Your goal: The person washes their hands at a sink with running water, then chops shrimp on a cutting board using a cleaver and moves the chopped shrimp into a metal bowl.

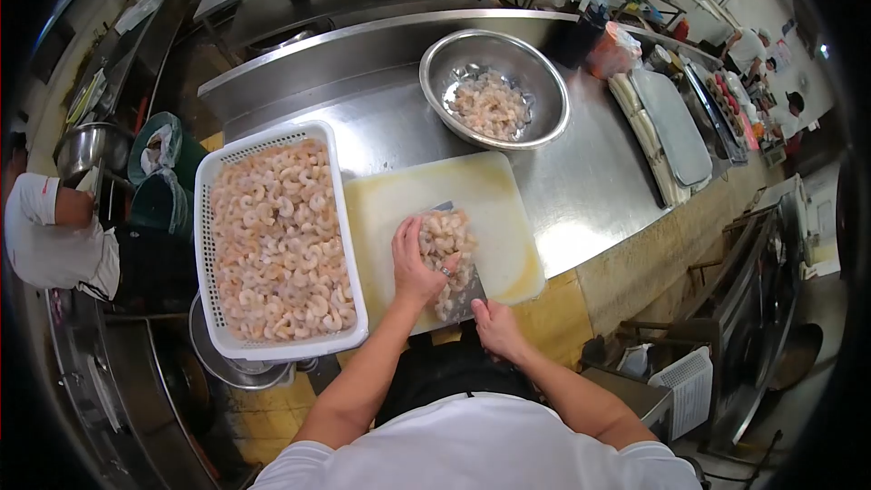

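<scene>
Right grip (496, 328) wraps one knife (471, 298), while left grip (417, 270) (half open) touches one shrimp pile (451, 230).

My left hand (419, 263) is palm down, fingers together, thumb spread to the right; my right hand (495, 328) is curled closed; my bare forearms (365, 377) reach forward, angling inward.
</scene>
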A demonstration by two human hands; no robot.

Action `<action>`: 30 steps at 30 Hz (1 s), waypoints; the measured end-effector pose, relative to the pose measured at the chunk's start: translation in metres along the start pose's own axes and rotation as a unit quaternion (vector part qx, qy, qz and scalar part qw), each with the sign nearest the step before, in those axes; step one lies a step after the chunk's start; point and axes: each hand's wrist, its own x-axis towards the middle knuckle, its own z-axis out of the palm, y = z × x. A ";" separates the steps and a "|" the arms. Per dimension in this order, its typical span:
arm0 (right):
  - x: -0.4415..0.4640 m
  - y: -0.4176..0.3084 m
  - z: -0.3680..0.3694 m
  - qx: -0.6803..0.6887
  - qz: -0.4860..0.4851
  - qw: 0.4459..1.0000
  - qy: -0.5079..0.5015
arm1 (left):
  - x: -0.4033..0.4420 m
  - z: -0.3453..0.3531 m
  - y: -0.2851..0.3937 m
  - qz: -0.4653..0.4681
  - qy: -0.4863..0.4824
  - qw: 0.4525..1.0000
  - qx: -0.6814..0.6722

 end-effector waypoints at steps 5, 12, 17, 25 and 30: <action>0.010 -0.016 -0.018 0.013 0.008 0.998 -0.053 | 0.011 -0.005 0.019 -0.016 0.035 0.999 -0.025; 0.020 -0.070 -0.065 0.105 0.021 0.989 -0.105 | 0.058 -0.007 0.065 0.037 0.112 0.993 0.006; 0.038 -0.134 -0.143 0.137 0.025 0.986 -0.089 | 0.135 0.003 0.129 0.100 0.150 0.983 -0.034; 0.129 -0.202 -0.243 -0.016 -0.225 0.960 0.163 | 0.309 0.070 0.189 0.183 0.170 0.942 -0.223; 0.228 -0.171 -0.237 -0.301 -0.265 0.880 0.255 | 0.318 0.112 0.135 -0.030 0.124 0.976 -0.175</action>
